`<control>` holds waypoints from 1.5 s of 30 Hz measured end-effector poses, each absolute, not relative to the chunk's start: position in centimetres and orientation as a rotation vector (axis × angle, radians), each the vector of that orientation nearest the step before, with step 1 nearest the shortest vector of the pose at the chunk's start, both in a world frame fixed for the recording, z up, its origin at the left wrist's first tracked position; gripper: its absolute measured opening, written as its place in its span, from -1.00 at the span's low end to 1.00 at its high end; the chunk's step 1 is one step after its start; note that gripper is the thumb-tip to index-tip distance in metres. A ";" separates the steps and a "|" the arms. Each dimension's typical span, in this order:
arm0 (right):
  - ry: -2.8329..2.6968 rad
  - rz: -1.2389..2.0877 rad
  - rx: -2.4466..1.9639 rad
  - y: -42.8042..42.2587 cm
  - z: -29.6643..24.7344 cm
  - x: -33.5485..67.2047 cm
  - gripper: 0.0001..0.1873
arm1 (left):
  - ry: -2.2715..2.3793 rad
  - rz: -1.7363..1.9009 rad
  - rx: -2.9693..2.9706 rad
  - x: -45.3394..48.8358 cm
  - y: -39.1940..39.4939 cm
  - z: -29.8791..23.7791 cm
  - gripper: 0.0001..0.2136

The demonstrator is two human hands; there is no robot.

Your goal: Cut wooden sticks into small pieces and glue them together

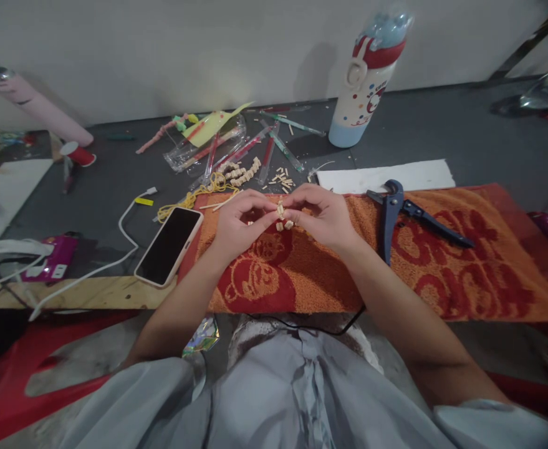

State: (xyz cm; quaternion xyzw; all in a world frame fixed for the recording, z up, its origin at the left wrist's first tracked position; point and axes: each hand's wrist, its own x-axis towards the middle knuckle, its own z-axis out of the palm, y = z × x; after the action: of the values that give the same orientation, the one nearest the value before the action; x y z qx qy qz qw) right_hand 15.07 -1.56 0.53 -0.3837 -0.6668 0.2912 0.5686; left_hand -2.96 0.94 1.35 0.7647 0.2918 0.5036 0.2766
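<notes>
Both hands meet over an orange and red towel (442, 249) on the table edge. My left hand (239, 221) and my right hand (323, 215) pinch a small cluster of pale wooden beads (283, 215) between their fingertips. Fingers of both hands are curled and pressed together around the beads. Whether a string runs through the beads I cannot make out. More strung pale beads (240, 173) and a yellow cord (194, 196) lie just beyond the left hand.
A black phone (168, 245) with a white cable (124, 231) lies left of the towel. Blue-handled pliers (395, 212) rest on the towel's right. A white and red bottle (365, 81), thin tubes (274, 146), a pink roll (35, 103) and white paper (386, 178) sit behind.
</notes>
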 end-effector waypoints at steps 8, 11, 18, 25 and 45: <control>-1.562 0.686 -0.884 -1.6 0.6 15.0 -0.86 | 0.792 1.354 2.075 -3.0 0.8 1.5 -0.89; -1.569 0.683 -0.904 -1.7 0.6 15.1 -0.84 | 0.799 1.344 2.080 -3.0 0.8 1.4 -0.87; -1.592 0.688 -0.903 -1.7 0.8 15.2 -0.83 | 0.794 1.361 2.120 -3.1 0.8 1.6 -0.90; -1.632 0.647 -0.902 -1.6 0.8 15.5 -0.85 | 0.785 1.400 2.216 -3.3 0.9 1.7 -0.93; -1.619 0.515 -0.865 -1.8 0.5 15.1 -0.94 | 0.756 1.465 2.205 -3.2 1.1 1.0 -0.93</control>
State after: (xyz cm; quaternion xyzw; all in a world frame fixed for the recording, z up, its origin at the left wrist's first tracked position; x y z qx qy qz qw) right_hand 15.08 -1.78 0.48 -0.3697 -0.6925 0.2204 0.5789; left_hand -3.16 1.07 1.02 0.7859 0.2693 0.5221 0.1930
